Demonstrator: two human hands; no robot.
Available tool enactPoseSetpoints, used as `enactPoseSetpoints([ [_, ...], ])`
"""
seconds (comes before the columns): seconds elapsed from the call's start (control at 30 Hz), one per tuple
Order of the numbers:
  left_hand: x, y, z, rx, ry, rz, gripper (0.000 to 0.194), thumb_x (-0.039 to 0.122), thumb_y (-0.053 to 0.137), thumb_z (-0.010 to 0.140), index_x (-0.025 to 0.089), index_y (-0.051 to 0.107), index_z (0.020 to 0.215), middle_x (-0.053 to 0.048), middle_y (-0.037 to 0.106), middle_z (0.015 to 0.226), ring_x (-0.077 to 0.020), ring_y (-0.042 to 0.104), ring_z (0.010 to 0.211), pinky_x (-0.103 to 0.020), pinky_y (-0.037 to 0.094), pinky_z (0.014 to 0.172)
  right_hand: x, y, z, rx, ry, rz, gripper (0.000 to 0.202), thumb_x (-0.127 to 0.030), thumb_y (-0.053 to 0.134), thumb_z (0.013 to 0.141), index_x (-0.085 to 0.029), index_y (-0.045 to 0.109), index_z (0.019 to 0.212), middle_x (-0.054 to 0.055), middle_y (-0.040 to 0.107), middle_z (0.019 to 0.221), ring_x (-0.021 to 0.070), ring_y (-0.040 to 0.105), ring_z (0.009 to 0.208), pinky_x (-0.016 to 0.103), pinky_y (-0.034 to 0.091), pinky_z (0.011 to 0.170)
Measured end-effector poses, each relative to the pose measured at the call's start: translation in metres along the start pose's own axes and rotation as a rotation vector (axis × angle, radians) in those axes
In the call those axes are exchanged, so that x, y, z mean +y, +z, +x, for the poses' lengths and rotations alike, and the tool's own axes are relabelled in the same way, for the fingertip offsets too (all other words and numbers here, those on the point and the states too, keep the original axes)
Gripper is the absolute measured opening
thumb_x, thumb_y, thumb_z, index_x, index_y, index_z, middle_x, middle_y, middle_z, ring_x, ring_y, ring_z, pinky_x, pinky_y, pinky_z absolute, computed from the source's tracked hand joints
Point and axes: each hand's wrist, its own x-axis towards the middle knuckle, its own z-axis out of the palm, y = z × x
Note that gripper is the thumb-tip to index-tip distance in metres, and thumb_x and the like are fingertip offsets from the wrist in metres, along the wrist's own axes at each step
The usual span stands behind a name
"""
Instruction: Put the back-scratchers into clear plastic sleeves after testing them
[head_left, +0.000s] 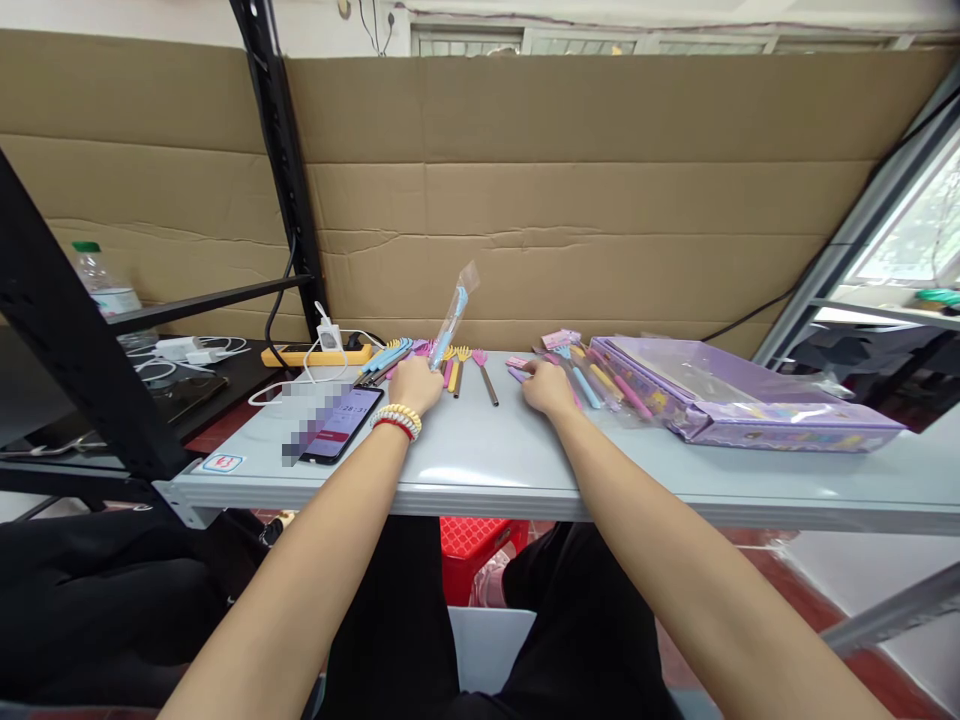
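Observation:
My left hand (417, 386) is closed around the lower end of a clear plastic sleeve with a light-blue fork-headed stick (448, 328) inside, tilted up to the right. Around that hand lie several loose fork-headed sticks, among them blue ones (386, 357), a yellow one (462, 362) and a pink one (486, 376) with a metal rod. On the right, my right hand (547, 387) rests low on the table with fingers curled at a small pink and purple piece (517, 370). What its fingertips grip is partly hidden. Beside it are several sticks in clear sleeves (592, 378).
A purple open display box (787, 432) with clear plastic stands at the right. Left of my hands are a phone (341, 430), a yellow power strip (300, 356) and a white charger (328, 334). Cardboard (600, 200) walls the back; a black post (277, 150) rises at left.

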Motion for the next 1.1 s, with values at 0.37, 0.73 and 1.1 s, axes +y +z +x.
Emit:
enactPoseSetpoints([
  [0.37, 0.001, 0.004, -0.001, 0.024, 0.020, -0.010, 0.027, 0.027, 0.051, 0.081, 0.015, 0.070, 0.095, -0.017, 0.070, 0.096, -0.0293, 0.064, 0.095, -0.034, 0.046, 0.080, -0.003, 0.006, 0.002, -0.272, -0.032, -0.204, 0.044, -0.026, 0.054, 0.082, -0.022, 0.063, 0.124, 0.016, 0.062, 0.120, 0.0348, 0.041, 0.129, 0.053, 0.034, 0.100],
  [0.73, -0.003, -0.006, 0.003, 0.306, -0.179, -0.185, 0.025, 0.023, 0.049, 0.083, 0.019, 0.070, 0.096, -0.012, 0.072, 0.094, -0.0259, 0.064, 0.094, -0.033, 0.045, 0.080, -0.020, 0.000, -0.011, -0.194, -0.216, -0.138, 0.041, -0.028, 0.054, 0.081, -0.016, 0.064, 0.119, 0.011, 0.058, 0.130, 0.0262, 0.045, 0.125, 0.034, 0.034, 0.102],
  [1.1, -0.005, 0.010, 0.008, 0.068, -0.057, -0.170, 0.023, 0.022, 0.051, 0.084, 0.013, 0.067, 0.097, -0.017, 0.070, 0.100, -0.0271, 0.063, 0.099, -0.033, 0.045, 0.084, -0.022, 0.003, -0.011, -0.181, -0.269, -0.108, 0.037, -0.028, 0.059, 0.076, -0.016, 0.068, 0.110, 0.011, 0.063, 0.119, 0.0253, 0.051, 0.116, 0.032, 0.036, 0.096],
])
